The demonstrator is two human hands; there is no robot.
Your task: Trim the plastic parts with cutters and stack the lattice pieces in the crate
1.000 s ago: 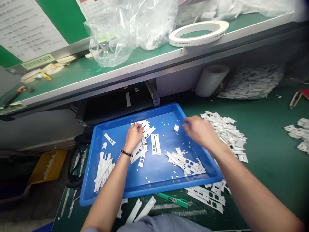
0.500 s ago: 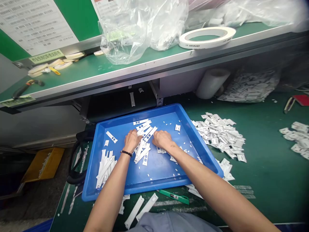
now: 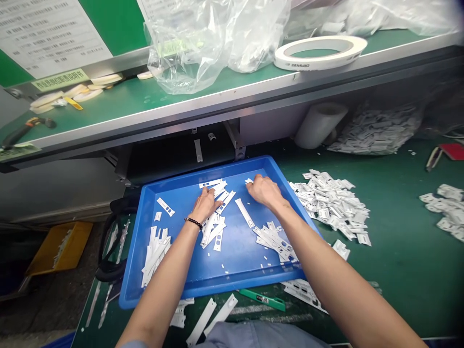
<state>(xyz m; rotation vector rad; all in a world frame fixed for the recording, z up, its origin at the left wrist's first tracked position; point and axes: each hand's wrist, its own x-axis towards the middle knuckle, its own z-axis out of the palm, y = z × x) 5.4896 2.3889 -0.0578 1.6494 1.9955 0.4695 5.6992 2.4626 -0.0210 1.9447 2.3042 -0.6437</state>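
Observation:
My left hand (image 3: pixel 206 205), with a dark bead bracelet at its wrist, rests on the middle heap of white plastic strips (image 3: pixel 218 224) in the blue tray (image 3: pixel 174 181). Its thumb is apart from its fingers. Toward the tray's back right, my right hand (image 3: pixel 266 190) is closed, and a small white plastic piece (image 3: pixel 249 181) shows at its fingertips. Below that hand lies one separate white strip (image 3: pixel 245 213). More strips are piled at the tray's left (image 3: pixel 155 253) and lower right (image 3: pixel 273 240). Tiny white bits are scattered on the tray floor.
A mound of small white parts (image 3: pixel 331 205) lies right of the tray. A green cutter-like tool (image 3: pixel 262 299) and loose strips lie in front. Overhead, a shelf edge (image 3: pixel 174 116) carries a tape roll (image 3: pixel 321 53) and clear plastic bags (image 3: pixel 192 53). A black-handled tool (image 3: pixel 108 251) is at left.
My right hand has moved from beside the middle heap up and right, to the tray's back right. A single strip now lies where it was. My left hand has shifted slightly, its thumb spread.

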